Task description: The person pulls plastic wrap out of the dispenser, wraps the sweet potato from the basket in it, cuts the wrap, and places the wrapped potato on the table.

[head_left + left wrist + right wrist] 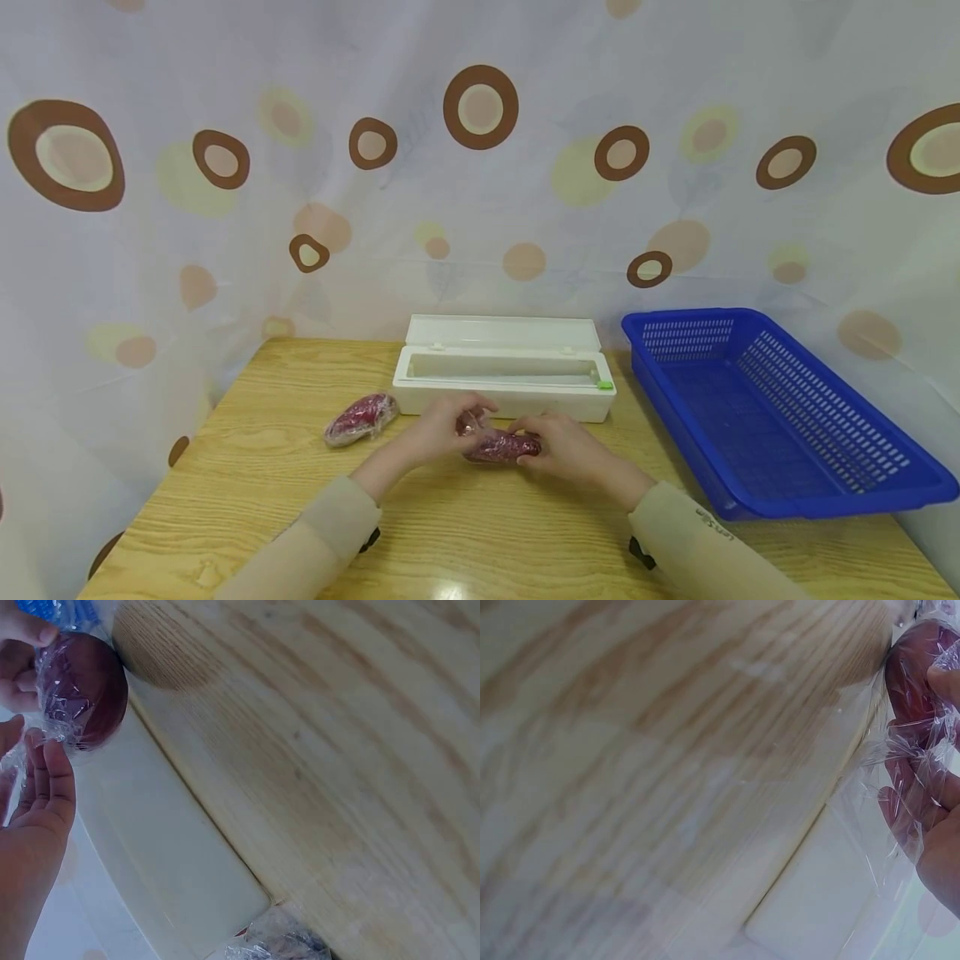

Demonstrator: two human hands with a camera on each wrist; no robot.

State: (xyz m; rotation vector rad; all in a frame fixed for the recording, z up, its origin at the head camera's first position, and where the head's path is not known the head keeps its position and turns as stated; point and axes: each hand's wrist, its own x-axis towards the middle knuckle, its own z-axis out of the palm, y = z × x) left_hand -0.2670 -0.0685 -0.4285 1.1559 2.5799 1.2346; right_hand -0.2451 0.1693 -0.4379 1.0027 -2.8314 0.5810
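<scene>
A reddish-purple oblong vegetable, much like a sweet potato, is wrapped in clear cling film between my two hands, just in front of the white box. My left hand pinches the crinkled film at its left end, thumb and fingertips close together. My right hand grips the right end, thumb on the near side and fingers on top. Loose, creased film spreads over those fingers in the right wrist view. A second wrapped vegetable lies on the table to the left.
The white cling film dispenser box stands at the back, its lid raised and a green slider at its right end. A blue perforated basket occupies the right side. A patterned curtain hangs behind the wooden table.
</scene>
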